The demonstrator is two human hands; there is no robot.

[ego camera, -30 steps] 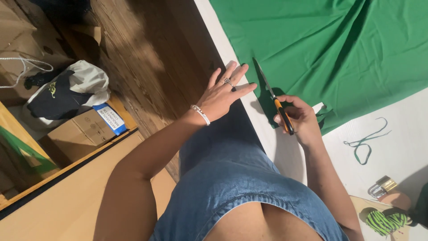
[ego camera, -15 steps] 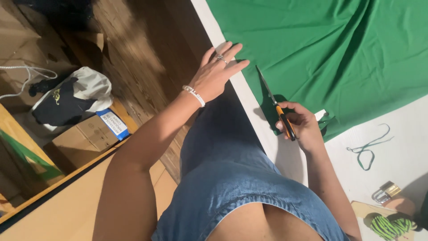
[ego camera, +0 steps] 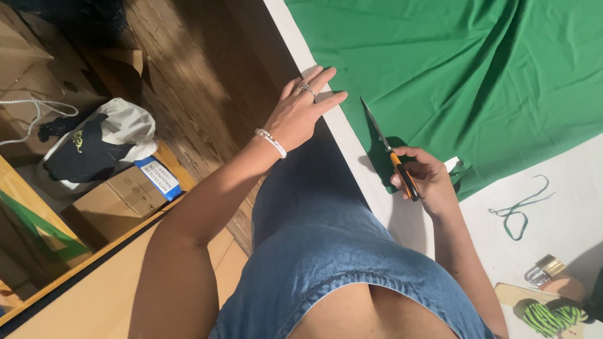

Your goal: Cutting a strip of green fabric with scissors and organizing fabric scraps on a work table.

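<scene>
Scissors (ego camera: 394, 160) — handles hidden in right hand (ego camera: 427, 182)

I count one pair of scissors (ego camera: 394, 160), one green cloth (ego camera: 465, 69), one green cord (ego camera: 518, 210), one padlock (ego camera: 543, 270), one black cap (ego camera: 85, 154), two hands: left (ego camera: 301, 110), right (ego camera: 424, 179).

Blue denim garment, apparently a sleeveless dress, bare arms, beaded bracelet (pale, small beads) on the left hand's (ego camera: 300, 114) wrist, ring on one finger, right hand (ego camera: 427, 182) unadorned as far as visible
</scene>
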